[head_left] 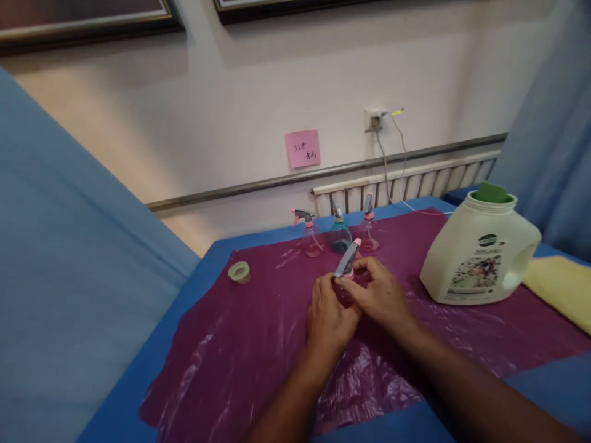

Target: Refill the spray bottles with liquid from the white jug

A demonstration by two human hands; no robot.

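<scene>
Between my two hands stands a spray bottle (347, 264) with a grey and pink trigger head; its body is mostly hidden by my fingers. My left hand (329, 314) is wrapped round the bottle's body from the left. At the pink collar under the spray head, my right hand (381, 292) grips with thumb and fingers closed. Just behind stand a clear spray bottle with a pink collar (313, 241), a teal spray bottle (340, 237) and another pink-collared spray bottle (368, 234).
A green-white cap or ring (239, 272) lies at left on the purple plastic sheet (258, 344). At right stands a large cream jug (480, 252) beside a yellow cloth (561, 286). A white cable (401, 166) hangs from the wall socket. Blue curtains (83, 258) flank the table.
</scene>
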